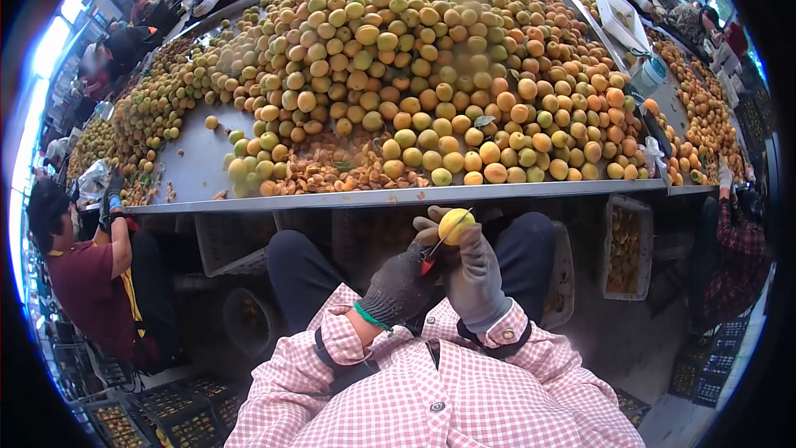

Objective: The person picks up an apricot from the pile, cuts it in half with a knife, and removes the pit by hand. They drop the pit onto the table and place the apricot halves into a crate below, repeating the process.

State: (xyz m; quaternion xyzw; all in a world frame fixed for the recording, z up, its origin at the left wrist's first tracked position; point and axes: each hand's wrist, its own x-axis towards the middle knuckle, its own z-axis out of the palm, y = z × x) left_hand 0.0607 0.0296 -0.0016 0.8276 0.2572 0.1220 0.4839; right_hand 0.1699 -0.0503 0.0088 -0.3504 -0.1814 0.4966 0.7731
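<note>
Just in front of the metal table's near edge, both of my gloved hands meet at one yellow fruit (456, 226). My right hand (477, 274), in a grey glove, has its fingers closed round the fruit from below and the right. My left hand (402, 278), in a dark glove with a green cuff, is closed on a small knife (427, 265) with a red handle. The thin blade lies against the fruit. Beyond the edge, a large heap of yellow-orange fruits (390, 41) covers much of the metal table (192, 153).
Torn fruit pieces (340, 168) lie near the table's front edge. Below stand a white crate (228, 241), a crate of fruit pieces (628, 249) and a round basket (249, 319). People sit left and right; others work across the table. A white tray (620, 17) rests at upper right.
</note>
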